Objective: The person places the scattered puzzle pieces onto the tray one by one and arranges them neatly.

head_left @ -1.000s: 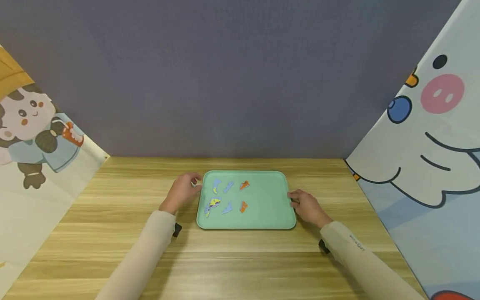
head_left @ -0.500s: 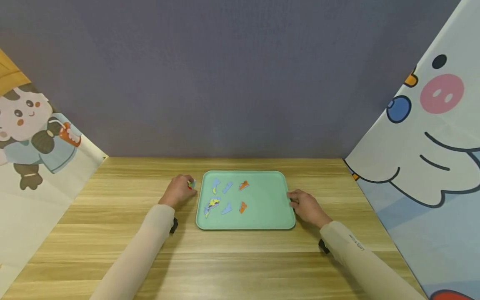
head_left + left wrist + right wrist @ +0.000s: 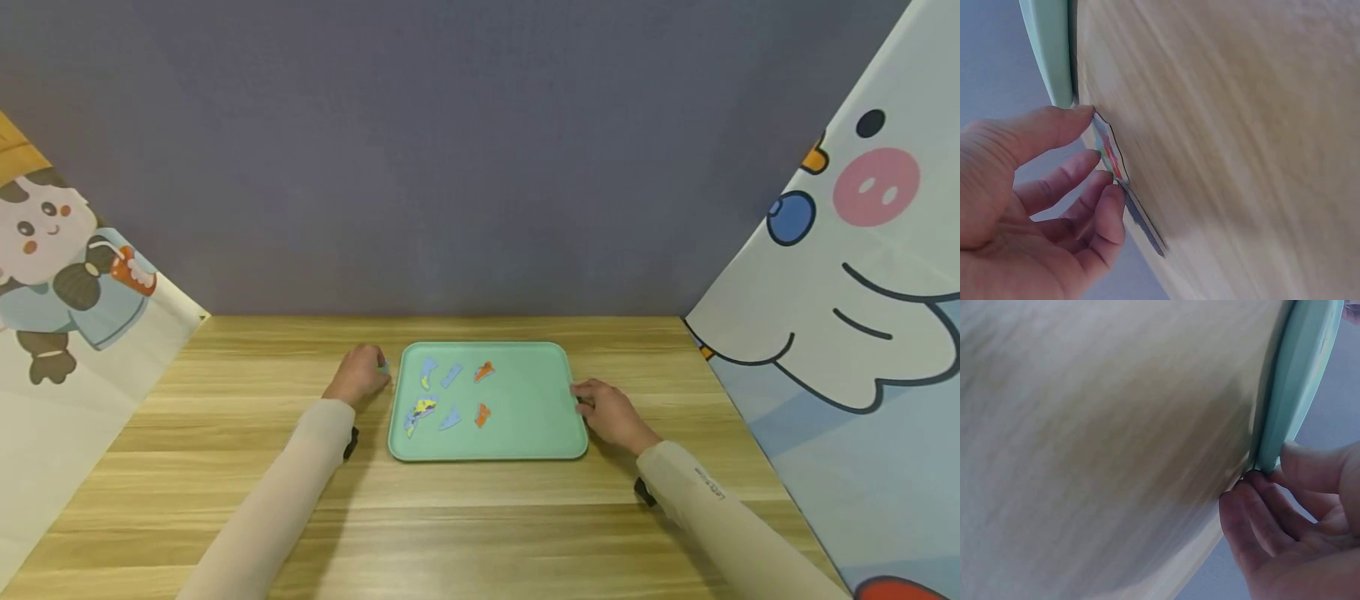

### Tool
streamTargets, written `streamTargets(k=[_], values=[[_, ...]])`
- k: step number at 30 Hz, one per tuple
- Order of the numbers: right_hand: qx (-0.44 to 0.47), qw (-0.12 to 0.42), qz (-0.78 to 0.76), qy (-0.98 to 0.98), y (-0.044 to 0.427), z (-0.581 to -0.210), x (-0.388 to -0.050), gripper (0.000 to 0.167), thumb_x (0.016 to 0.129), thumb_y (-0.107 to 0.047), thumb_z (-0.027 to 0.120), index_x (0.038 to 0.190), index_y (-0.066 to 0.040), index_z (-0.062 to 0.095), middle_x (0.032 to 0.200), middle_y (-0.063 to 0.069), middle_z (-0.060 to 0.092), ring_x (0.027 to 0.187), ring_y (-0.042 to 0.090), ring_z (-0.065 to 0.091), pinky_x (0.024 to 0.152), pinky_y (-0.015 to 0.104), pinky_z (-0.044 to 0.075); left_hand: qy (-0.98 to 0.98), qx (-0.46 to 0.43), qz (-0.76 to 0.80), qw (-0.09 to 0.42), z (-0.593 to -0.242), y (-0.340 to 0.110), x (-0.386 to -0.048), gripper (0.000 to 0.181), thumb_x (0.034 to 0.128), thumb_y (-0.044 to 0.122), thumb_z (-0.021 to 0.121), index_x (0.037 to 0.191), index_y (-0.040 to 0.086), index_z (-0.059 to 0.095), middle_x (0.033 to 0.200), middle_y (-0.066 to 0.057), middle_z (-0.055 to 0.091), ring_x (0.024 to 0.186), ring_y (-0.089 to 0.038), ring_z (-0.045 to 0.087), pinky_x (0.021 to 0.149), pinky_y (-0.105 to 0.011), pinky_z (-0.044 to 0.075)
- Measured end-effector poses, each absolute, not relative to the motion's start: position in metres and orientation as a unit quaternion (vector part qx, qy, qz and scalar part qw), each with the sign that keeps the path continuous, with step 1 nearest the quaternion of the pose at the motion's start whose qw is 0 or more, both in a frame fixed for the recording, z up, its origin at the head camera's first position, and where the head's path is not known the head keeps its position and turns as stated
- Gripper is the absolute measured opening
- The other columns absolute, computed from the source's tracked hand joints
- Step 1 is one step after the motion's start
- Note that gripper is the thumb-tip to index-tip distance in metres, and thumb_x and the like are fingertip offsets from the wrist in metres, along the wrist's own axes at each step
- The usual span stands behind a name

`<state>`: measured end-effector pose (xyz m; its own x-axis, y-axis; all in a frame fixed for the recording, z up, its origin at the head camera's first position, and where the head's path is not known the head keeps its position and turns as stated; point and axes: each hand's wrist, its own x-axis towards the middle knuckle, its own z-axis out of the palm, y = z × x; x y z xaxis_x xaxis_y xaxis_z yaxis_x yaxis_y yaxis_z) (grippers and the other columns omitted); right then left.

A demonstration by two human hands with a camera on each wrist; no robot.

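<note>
Just left of the green tray [image 3: 532, 400], my left hand [image 3: 356, 375] pinches a thin puzzle piece [image 3: 1109, 150] with red and green print between thumb and fingertips, close to the tabletop. A flat dark grey piece [image 3: 1144, 220] lies against it in the left wrist view; whether the two are joined I cannot tell. My right hand [image 3: 611, 414] grips the tray's right edge, thumb on the rim and fingers low against its side. On the tray's left half lie several pieces, among them a yellow one [image 3: 424, 407], a blue one [image 3: 450, 418] and an orange one [image 3: 482, 415].
The tray rests on a wood-grain table [image 3: 480, 533]. A grey wall panel [image 3: 450, 167] rises behind the table's back edge. Cartoon-printed sheets flank it, with an animal in blue [image 3: 75, 283] on the left and a pig-nosed figure [image 3: 877, 187] on the right.
My left hand has drawn slightly left from the tray rim. The piece in it, showing red and green half a second ago, is now mostly hidden in the head view. The right hand stays put.
</note>
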<state>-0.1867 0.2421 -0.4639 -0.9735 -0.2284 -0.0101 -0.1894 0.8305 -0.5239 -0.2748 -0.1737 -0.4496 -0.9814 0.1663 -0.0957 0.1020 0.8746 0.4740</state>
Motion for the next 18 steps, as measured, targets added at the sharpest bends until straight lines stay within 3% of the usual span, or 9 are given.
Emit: streamTargets(k=[6,13,18], values=[[-0.109,0.038,-0.269,0.956,0.243,-0.466,-0.188,0.038,0.091,-0.001,0.059,0.128,0.006,0.054,0.128,0.017,0.053,0.118,0.037,0.048,0.095,0.049,0.040,0.968,0.072,0.230,0.068,-0.450,-0.174,-0.275,0.028,0.0809,0.005,0.069,0.104,-0.007,0.061,0.107,-0.023,0.059,0.099,-0.039,0.055,0.085,-0.048,0.045],[-0.111,0.034,-0.271,0.956,0.243,-0.466,-0.188,0.038,0.090,-0.001,0.059,0.127,0.006,0.055,0.128,0.017,0.054,0.117,0.037,0.049,0.095,0.050,0.041,0.976,0.043,0.210,0.051,-0.450,-0.180,-0.272,0.041,0.0778,0.007,0.068,0.114,-0.008,0.057,0.111,-0.028,0.051,0.103,-0.044,0.048,0.086,-0.052,0.042],[-0.111,0.030,-0.270,0.956,0.244,-0.467,-0.189,0.038,0.090,-0.001,0.060,0.127,0.006,0.054,0.128,0.018,0.054,0.118,0.038,0.049,0.096,0.050,0.040,0.976,0.052,0.209,0.044,-0.451,-0.185,-0.272,0.039,0.0787,0.004,0.065,0.114,-0.009,0.056,0.111,-0.028,0.055,0.102,-0.042,0.051,0.088,-0.051,0.042]])
